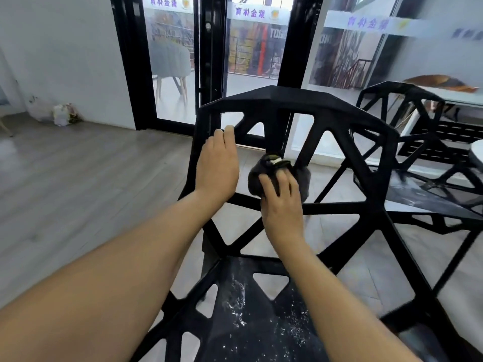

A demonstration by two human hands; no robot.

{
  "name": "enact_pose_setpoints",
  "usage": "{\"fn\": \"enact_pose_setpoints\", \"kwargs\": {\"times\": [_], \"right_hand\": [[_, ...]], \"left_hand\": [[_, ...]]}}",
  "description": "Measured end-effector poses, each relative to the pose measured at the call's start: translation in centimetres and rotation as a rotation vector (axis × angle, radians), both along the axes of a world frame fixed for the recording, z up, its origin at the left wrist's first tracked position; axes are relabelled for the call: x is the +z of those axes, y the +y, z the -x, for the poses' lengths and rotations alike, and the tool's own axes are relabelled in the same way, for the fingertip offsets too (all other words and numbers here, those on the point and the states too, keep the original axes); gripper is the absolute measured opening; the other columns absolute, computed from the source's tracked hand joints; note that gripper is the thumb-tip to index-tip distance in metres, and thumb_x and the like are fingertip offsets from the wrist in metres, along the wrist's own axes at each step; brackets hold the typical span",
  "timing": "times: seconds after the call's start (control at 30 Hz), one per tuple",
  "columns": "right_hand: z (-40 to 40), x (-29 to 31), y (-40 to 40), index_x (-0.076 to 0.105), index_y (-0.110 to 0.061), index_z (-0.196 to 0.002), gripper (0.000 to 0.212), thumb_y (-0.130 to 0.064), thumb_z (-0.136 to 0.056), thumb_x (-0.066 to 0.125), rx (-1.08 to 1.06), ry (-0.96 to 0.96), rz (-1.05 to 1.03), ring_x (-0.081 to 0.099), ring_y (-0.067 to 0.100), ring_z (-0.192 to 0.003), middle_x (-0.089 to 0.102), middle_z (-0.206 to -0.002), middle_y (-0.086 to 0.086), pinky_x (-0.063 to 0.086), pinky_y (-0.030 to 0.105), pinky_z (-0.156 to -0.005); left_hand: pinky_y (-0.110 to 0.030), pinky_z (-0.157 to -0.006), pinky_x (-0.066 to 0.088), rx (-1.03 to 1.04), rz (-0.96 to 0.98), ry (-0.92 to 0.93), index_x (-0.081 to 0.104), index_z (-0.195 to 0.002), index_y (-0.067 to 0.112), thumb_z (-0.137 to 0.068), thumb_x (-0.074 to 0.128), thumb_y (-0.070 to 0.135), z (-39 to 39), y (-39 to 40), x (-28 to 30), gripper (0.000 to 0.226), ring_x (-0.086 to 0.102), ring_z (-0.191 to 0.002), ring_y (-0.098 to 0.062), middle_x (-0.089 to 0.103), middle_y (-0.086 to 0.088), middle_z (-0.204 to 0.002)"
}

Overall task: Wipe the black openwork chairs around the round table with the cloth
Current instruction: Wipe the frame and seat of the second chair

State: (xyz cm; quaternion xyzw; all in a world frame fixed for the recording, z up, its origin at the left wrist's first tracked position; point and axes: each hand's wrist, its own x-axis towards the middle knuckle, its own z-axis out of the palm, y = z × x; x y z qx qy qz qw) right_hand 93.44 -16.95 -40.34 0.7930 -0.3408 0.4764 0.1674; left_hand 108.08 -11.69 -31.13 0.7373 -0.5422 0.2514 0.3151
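1. hands up at the backrest of the near black chair [295, 100], both arms reaching in from the bottom of the head view.
2. left hand [217, 165] sits on the chair's left upright bar, fingers together and hooked over the strut at the top, gripping it.
3. right hand [282, 202] is on the cloth [264, 176], a dark bunched wad with a pale label showing on top; the fingers are spread a little and curl over the wad, pressing it against the central strut of the backrest.
4. cloth sits at the middle of the backrest, just above the horizontal bar, right of the left hand and apart from it.
5. chair seat [251, 317] below the forearms shows white specks and streaks on its black surface.
6. second black chair [400, 100] stands to the right, just beside the first, its seat also streaked pale.
7. round table [478, 152] peeks in at the right edge, only a white sliver of it.
8. behind the chairs, a black-framed glass door [209, 61]; a grey wooden floor [78, 165]; a small white bag [62, 116] against the wall at left.
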Motion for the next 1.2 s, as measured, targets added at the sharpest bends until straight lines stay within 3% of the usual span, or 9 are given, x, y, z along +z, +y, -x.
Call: {"fn": "enact_pose_setpoints", "kwargs": {"times": [0.1, 0.27, 0.4, 0.63, 0.9, 1.1, 1.2], "right_hand": [[1.1, -3.0, 0.3, 0.066, -0.008, -0.127, 0.044, 0.006, -0.086, 0.065, 0.014, 0.047, 0.065, 0.05, 0.037, -0.13, 0.057, -0.137, 0.018, 0.041, 0.048, -0.11], [2.1, -2.5, 0.7, 0.069, -0.016, -0.124, 0.041, -0.002, -0.085, 0.067, -0.034, 0.047, 0.091, 0.049, 0.031, -0.111, 0.061, -0.132, 0.012, 0.044, 0.042, -0.095], [3.0, -2.5, 1.2, 0.068, -0.017, -0.124, 0.041, -0.01, -0.084, 0.069, -0.079, 0.062, 0.035, 0.046, 0.032, -0.095, 0.061, -0.126, 0.013, 0.041, 0.044, -0.086], [3.0, -1.6, 1.9, 0.062, -0.014, -0.129, 0.044, -0.023, -0.086, 0.068, -0.136, 0.056, -0.082, 0.05, 0.037, -0.093, 0.058, -0.115, 0.019, 0.048, 0.05, -0.08], [3.3, 8.5, -4.3, 0.059, -0.014, -0.129, 0.037, -0.023, -0.094, 0.058, -0.212, -0.129, -0.001, 0.048, 0.036, -0.105, 0.053, -0.125, 0.019, 0.045, 0.043, -0.093], [3.9, 0.7, -0.7, 0.058, -0.008, -0.129, 0.037, -0.015, -0.094, 0.059, -0.081, -0.047, -0.088, 0.048, 0.037, -0.101, 0.05, -0.123, 0.021, 0.046, 0.044, -0.09], [3.8, 0.7, -0.2, 0.059, -0.009, -0.126, 0.033, -0.015, -0.094, 0.06, -0.059, -0.107, -0.155, 0.047, 0.034, -0.096, 0.05, -0.116, 0.018, 0.048, 0.045, -0.087]], "left_hand": [[-0.035, -0.077, 0.044, 0.041, 0.021, -0.019, 0.043, -0.139, 0.001, -0.087, 0.056, -0.006, 0.0, -0.4, -0.4, 0.054, 0.053, -0.089, -0.029, 0.056, -0.015, -0.11], [-0.039, -0.082, 0.045, 0.059, 0.012, -0.02, 0.042, -0.139, 0.0, -0.083, 0.049, -0.011, 0.2, -0.3, -0.3, 0.057, 0.053, -0.092, -0.032, 0.055, -0.017, -0.112], [-0.039, -0.081, 0.044, 0.027, 0.0, 0.038, 0.041, -0.14, 0.0, -0.083, 0.047, -0.013, 0.2, 0.0, 0.0, 0.059, 0.052, -0.092, -0.033, 0.054, -0.018, -0.114], [-0.035, -0.081, 0.041, -0.014, -0.039, 0.05, 0.036, -0.144, 0.002, -0.081, 0.047, -0.015, 0.1, 0.7, 0.4, 0.066, 0.049, -0.094, -0.03, 0.052, -0.017, -0.116], [-0.034, -0.086, 0.038, -0.03, -0.046, 0.108, 0.033, -0.146, 0.004, -0.082, 0.043, -0.015, 0.1, 0.5, 0.6, 0.067, 0.047, -0.1, -0.03, 0.049, -0.016, -0.123], [-0.036, -0.083, 0.038, -0.047, -0.024, 0.134, 0.036, -0.143, 0.004, -0.079, 0.045, -0.018, 0.1, 0.6, 0.4, 0.068, 0.047, -0.098, -0.031, 0.05, -0.016, -0.122], [-0.034, -0.079, 0.036, -0.058, -0.035, 0.126, 0.035, -0.144, 0.005, -0.08, 0.045, -0.018, 0.0, 0.8, 0.5, 0.068, 0.047, -0.098, -0.031, 0.05, -0.015, -0.122]]}}
